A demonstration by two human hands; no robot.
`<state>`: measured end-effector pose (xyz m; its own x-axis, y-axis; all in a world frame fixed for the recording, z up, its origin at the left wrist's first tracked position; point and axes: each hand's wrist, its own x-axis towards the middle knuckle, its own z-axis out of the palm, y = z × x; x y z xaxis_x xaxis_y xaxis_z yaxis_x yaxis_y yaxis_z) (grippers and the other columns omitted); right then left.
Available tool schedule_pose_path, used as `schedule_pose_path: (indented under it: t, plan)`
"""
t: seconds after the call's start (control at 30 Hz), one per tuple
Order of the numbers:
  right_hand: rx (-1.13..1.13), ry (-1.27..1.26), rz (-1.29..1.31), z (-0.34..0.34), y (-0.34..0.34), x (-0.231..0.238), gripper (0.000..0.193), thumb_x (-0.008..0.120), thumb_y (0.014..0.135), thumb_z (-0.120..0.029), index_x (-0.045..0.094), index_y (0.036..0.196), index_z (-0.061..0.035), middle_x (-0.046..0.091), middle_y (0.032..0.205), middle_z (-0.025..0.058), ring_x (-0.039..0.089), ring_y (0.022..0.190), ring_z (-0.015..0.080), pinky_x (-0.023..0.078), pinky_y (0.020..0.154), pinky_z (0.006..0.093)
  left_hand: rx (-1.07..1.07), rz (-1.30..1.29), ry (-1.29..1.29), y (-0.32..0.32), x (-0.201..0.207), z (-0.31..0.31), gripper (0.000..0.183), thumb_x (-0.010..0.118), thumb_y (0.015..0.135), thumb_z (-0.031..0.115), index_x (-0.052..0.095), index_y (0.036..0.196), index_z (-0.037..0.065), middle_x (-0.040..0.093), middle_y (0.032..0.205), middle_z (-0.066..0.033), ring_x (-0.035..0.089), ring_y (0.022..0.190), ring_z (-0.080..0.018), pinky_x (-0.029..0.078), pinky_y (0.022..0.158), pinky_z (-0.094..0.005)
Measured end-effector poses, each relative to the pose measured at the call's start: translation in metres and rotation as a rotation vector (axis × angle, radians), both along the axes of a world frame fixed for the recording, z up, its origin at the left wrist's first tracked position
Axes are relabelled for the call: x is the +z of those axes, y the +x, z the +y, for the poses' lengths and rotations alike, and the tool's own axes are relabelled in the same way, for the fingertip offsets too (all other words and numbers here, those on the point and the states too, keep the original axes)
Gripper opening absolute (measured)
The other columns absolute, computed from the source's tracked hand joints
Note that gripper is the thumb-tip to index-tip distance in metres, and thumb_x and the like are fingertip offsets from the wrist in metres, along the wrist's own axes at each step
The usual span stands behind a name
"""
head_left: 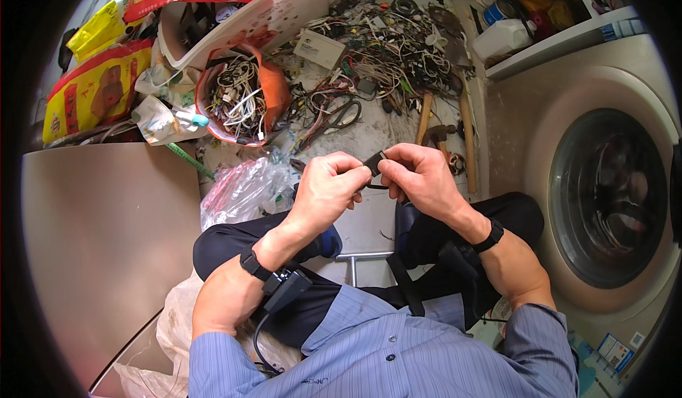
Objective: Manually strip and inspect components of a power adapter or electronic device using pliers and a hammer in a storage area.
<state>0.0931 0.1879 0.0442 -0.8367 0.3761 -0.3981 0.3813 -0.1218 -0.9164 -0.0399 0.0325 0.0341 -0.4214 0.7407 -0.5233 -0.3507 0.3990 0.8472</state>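
Between my two hands is a small black rectangular piece point(373, 163), held out over my knees. My left hand point(323, 186) is closed, pinching its left end between thumb and fingers. At the other end, the thumb and forefinger of my right hand point(424, 179) close on its upper right edge. A bit of black cable point(379, 187) loops below it between the hands; I cannot tell whether it is joined to the piece. Beyond my hands lie large scissors point(338, 122) with dark handles, on the floor.
A pile of tangled cables point(387, 61) covers the floor ahead. An orange bag point(273, 89) of cables stands left of it, beside a white bin point(277, 22). Hammers with wooden handles point(467, 139) lie at right, near a washing machine point(536, 146). Clear plastic point(238, 192) lies by my left knee.
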Motion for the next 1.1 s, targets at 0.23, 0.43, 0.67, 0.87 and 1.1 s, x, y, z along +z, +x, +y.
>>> schedule_pose_path:
  t: [0.23, 0.43, 0.67, 0.87, 1.1]
  plan:
    - [0.001, 0.755, 0.335, -0.01, -0.001, -0.016, 0.008, 0.07, 0.093, -0.004, 0.07, 0.095, 0.004, 0.07, 0.075, 0.0081, 0.066, 0.059, 0.0111, 0.052, 0.052, 0.0263, -0.022, 0.411, 0.111, 0.0, -0.014, -0.002, 0.015, 0.067, 0.094, 0.007, 0.07, 0.086, -0.005, 0.069, 0.091, -0.0064, 0.065, 0.062, -0.0114, 0.052, 0.055, -0.0261]
    - [-0.045, -0.018, 0.227, -0.003, 0.009, -0.007, 0.028, 0.072, 0.096, -0.011, 0.068, 0.119, 0.0049, 0.074, 0.091, 0.0061, 0.067, 0.075, 0.0095, 0.056, 0.065, 0.0264, 0.007, 1.128, 0.351, 0.004, 0.002, 0.007, 0.009, 0.071, 0.086, -0.002, 0.072, 0.095, -0.002, 0.069, 0.098, -0.013, 0.07, 0.076, -0.028, 0.057, 0.067, -0.0355]
    - [0.008, -0.356, 0.124, 0.002, 0.01, 0.006, 0.035, 0.072, 0.096, -0.012, 0.062, 0.122, 0.0082, 0.072, 0.097, 0.0089, 0.068, 0.079, 0.0123, 0.056, 0.068, 0.0266, -0.102, 1.446, 0.549, -0.002, 0.002, 0.006, 0.035, 0.071, 0.069, -0.007, 0.069, 0.104, -0.001, 0.065, 0.105, -0.0111, 0.067, 0.084, -0.0297, 0.057, 0.071, -0.0367]
    - [-0.016, -0.13, 0.11, 0.001, 0.015, 0.003, 0.031, 0.074, 0.095, -0.01, 0.062, 0.12, 0.0039, 0.071, 0.096, 0.006, 0.068, 0.083, 0.0116, 0.055, 0.068, 0.0269, -0.093, 1.38, 0.53, 0.005, -0.002, 0.01, 0.028, 0.071, 0.075, -0.008, 0.069, 0.102, 0.0, 0.066, 0.104, -0.0113, 0.068, 0.084, -0.0298, 0.057, 0.072, -0.0372]
    - [0.004, 0.217, 0.109, 0.004, 0.02, 0.011, 0.034, 0.078, 0.09, -0.012, 0.065, 0.116, 0.0048, 0.074, 0.094, 0.009, 0.069, 0.08, 0.012, 0.056, 0.073, 0.0277, -0.101, 1.078, 0.381, 0.01, 0.007, 0.015, 0.017, 0.07, 0.084, -0.004, 0.071, 0.101, 0.0, 0.068, 0.105, -0.0131, 0.07, 0.085, -0.0282, 0.057, 0.072, -0.0344]
